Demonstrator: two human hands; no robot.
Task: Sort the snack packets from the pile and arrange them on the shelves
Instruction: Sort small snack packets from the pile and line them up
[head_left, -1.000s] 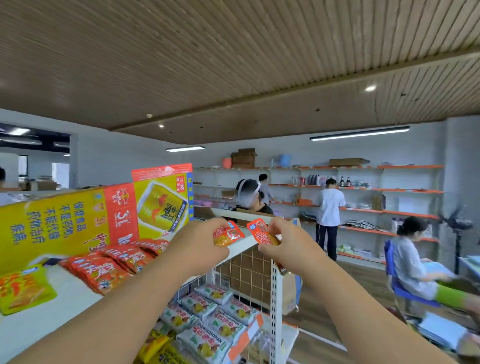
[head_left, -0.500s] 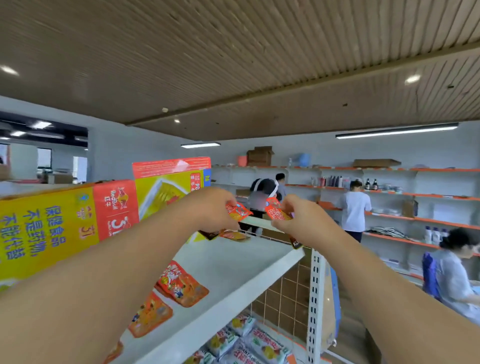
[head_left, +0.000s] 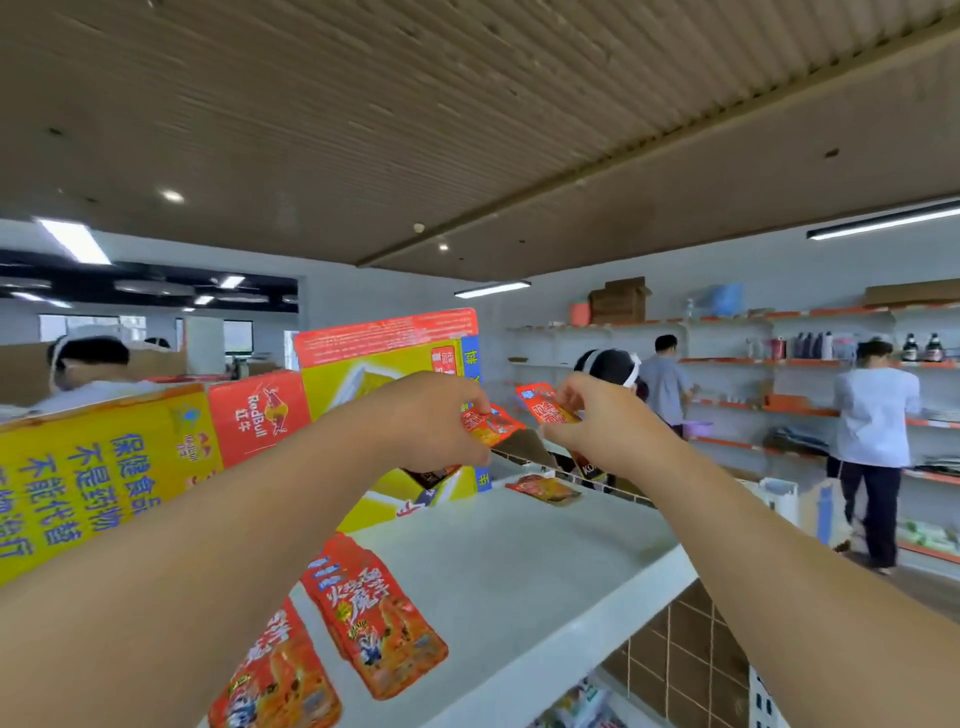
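Nearest the camera, two red snack packets (head_left: 375, 618) lie flat on the left part of the white top shelf (head_left: 524, 566), one partly under the left forearm. Lower right, below the shelf edge, more packets (head_left: 577, 705) show on a lower shelf, too blurred to tell apart.

Both arms reach out over the top shelf. The left hand (head_left: 431, 421) has its fingers (head_left: 457, 395) curled and pinching a small red packet (head_left: 492, 425), which sticks out to the right of the fingertips. The right hand (head_left: 597, 423) pinches a second red packet (head_left: 543, 408), which juts up and to the left from its fingers (head_left: 576, 395). The two held packets are near each other but apart, and both are above the shelf. A dark packet end shows under each hand.

Just beyond the hands, another red packet (head_left: 543, 488) lies flat at the shelf's far edge. Yellow and red cartons (head_left: 104, 467) stand along the left side.

Further off, a person in a white shirt (head_left: 872, 431) stands at orange-edged wall shelves (head_left: 753, 361).
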